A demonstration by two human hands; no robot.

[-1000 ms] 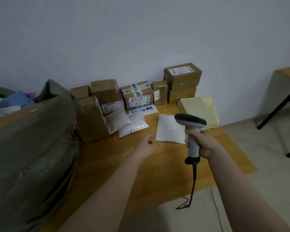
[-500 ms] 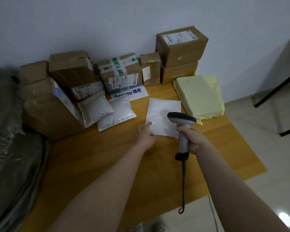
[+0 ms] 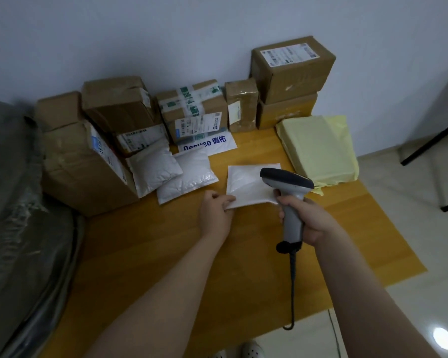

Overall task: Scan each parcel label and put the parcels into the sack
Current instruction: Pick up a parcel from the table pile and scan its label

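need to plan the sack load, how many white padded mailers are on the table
3: one white mailer pinched by the left hand, two leaning by the big box. Others may be hidden.

Sack [image 3: 23, 215] cut off at left edge (its mouth out of view); box labels unreadable.

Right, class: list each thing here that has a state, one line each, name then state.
Left hand: shut on the flat white mailer's near corner.
Right hand: shut on the scanner handle.
Flat white mailer: on the table, near edge lifted.
Scanner: upright, head over the mailer.
Yellow bag: lying flat, sealed.
Top right box: taped shut, stacked, label up.
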